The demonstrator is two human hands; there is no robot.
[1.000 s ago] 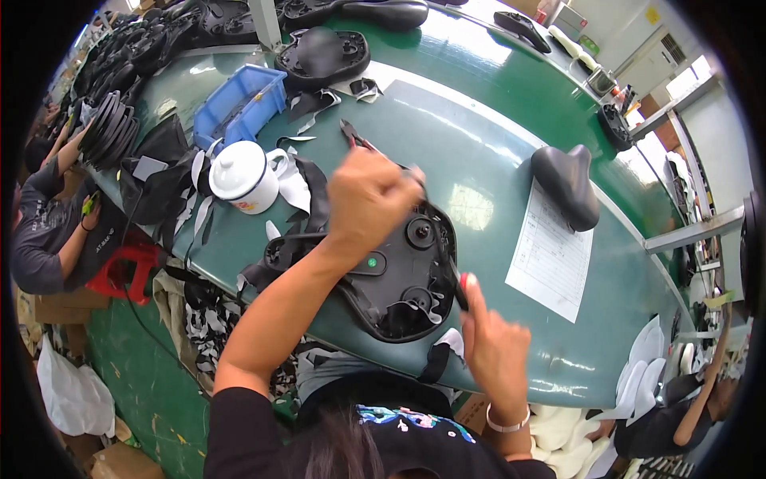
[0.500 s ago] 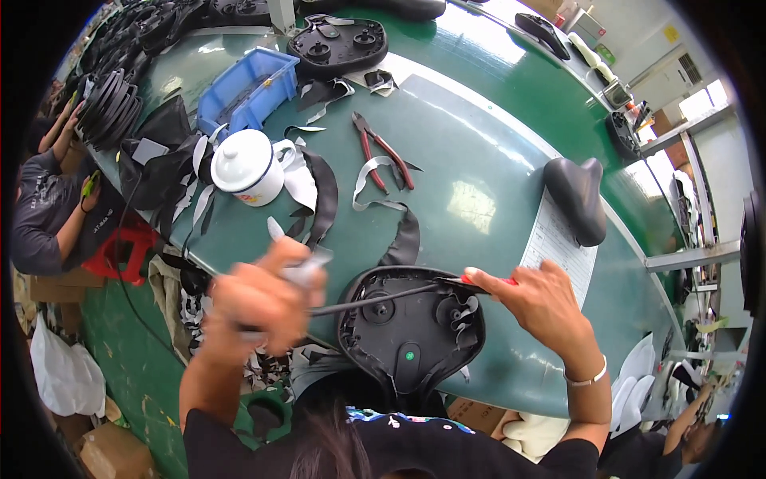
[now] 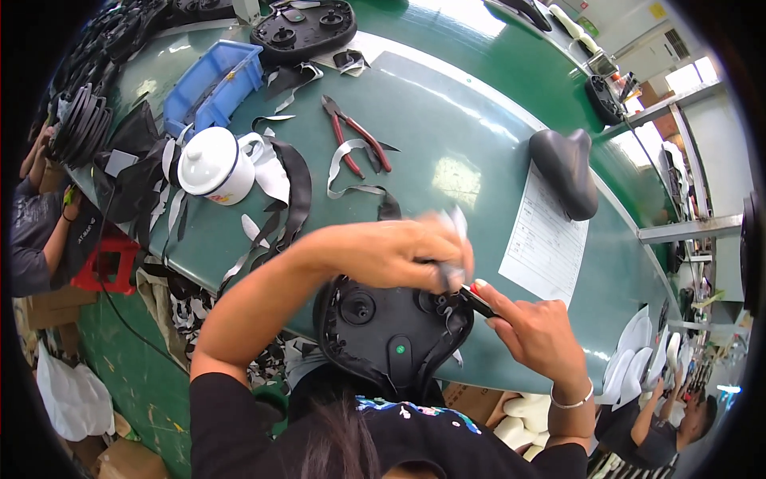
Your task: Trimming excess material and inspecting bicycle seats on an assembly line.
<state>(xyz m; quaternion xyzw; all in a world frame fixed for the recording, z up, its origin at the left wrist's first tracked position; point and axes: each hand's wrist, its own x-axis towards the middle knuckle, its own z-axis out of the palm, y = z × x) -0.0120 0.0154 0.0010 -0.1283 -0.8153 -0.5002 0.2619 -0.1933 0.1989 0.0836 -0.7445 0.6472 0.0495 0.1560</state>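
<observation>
**Two hands at an upturned saddle on the green bench**

The green table [image 3: 479,128] fills most of the view, curving away to the upper right. At its near edge, just in front of the person, lies one black saddle base [image 3: 383,335] turned underside up, its ribs, round bosses and a small green dot showing; its long axis runs roughly toward and away from the person, though which end is the nose cannot be told. A second, finished black saddle [image 3: 568,169] rests top up well apart at the right, its narrow end pointing to the upper right. Just beside it lies one white printed sheet [image 3: 545,239], rectangular, its long side running toward the near edge. One blue plastic bin [image 3: 211,84] stands at the upper left, and one white lidded mug [image 3: 214,166] stands near it among black and white strap offcuts. One pair of red-handled pliers [image 3: 355,136] lies mid-table, handles pointing lower right. The left hand [image 3: 399,254] is closed over the base's far rim, gripping something pale and blurred. The right hand [image 3: 536,334] pinches a slim black tool with a red end [image 3: 475,297], its tip at the base.
</observation>
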